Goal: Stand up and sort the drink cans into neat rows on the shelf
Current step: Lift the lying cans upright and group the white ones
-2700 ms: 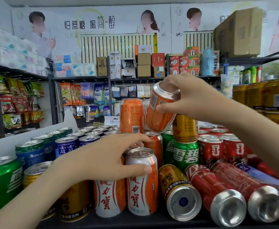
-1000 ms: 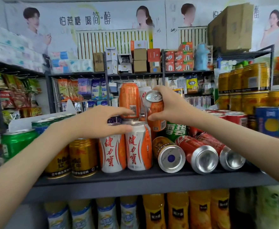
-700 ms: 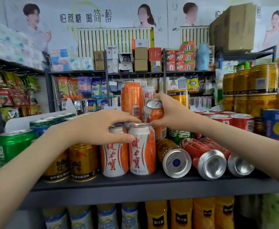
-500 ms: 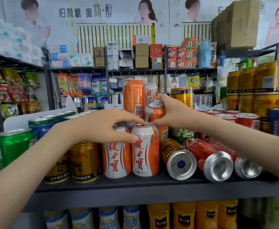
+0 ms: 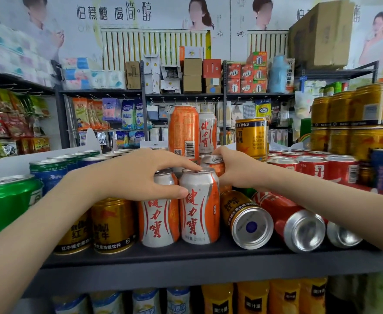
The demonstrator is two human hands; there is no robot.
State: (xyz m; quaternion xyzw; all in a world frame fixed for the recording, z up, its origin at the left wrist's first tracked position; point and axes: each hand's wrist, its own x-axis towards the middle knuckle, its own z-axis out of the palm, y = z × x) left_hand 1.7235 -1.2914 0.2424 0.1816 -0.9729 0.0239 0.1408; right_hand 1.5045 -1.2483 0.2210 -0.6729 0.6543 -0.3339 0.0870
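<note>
Two orange-and-white cans stand at the front of the dark shelf [image 5: 186, 257]. My left hand [image 5: 140, 175] grips the top of the right one [image 5: 199, 207], thumb on its side, fingers over the rim; the left one [image 5: 157, 220] touches it. Just behind, my right hand [image 5: 238, 171] holds an upright orange can [image 5: 215, 163] by its top, set down in the second row. A gold can [image 5: 245, 220] and two red cans [image 5: 297, 225] lie on their sides at the front right.
Two gold cans [image 5: 112, 225] stand left of the orange pair, with green [image 5: 7, 205] and blue cans further left. Red cans [image 5: 315, 168] stand in rows at the right. An orange can [image 5: 182, 132] and a gold can [image 5: 251, 138] are stacked behind. Bottles fill the shelf below.
My right hand has lowered the orange can from a tilt to upright behind the front pair. My left hand has stayed on the front can. The camera has dropped lower.
</note>
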